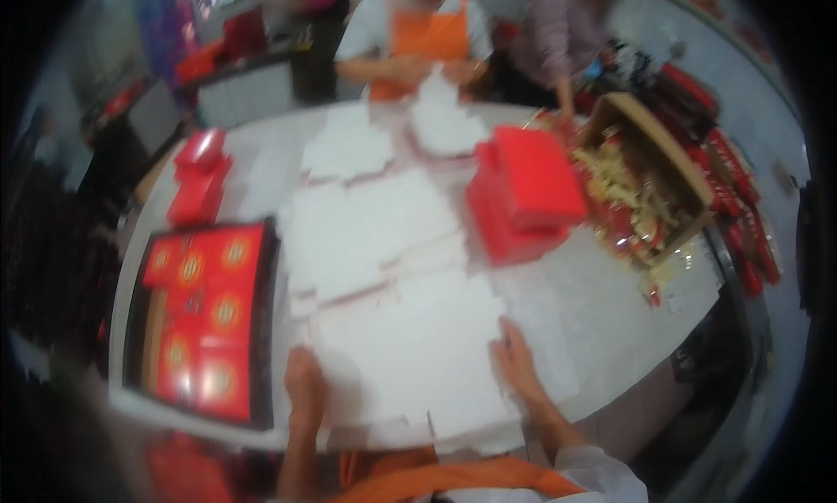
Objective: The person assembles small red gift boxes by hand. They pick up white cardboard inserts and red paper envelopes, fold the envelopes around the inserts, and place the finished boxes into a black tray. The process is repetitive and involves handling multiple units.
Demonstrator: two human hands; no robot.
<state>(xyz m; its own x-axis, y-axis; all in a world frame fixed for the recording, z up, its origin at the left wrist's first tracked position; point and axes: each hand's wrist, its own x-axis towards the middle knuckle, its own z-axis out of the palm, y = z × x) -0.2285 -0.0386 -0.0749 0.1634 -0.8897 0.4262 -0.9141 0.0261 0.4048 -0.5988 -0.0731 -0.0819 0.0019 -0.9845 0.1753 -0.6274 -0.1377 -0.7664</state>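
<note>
Flat white cardboard sheets [410, 350] with notched edges lie in front of me, their blank sides up. My left hand [305, 378] is curled closed at their left edge. At the opposite edge, my right hand [515, 359] grips the side, thumb on top and the other fingers partly hidden. Blur hides how many sheets are between my fingers. Just beyond lies another overlapping pile of white sheets [370, 233]. On the left, a dark-edged tray [264, 329] holds several red boxes [225, 316] with round gold prints.
Stacked red boxes [540, 180] stand right of the middle. A tilted brown carton [689, 172] spills yellowish shreds and red wrapped pieces. More red boxes [199, 189] sit far left. Across the table, a person in an orange apron [427, 37] handles a white sheet [440, 111]; another person reaches toward the carton.
</note>
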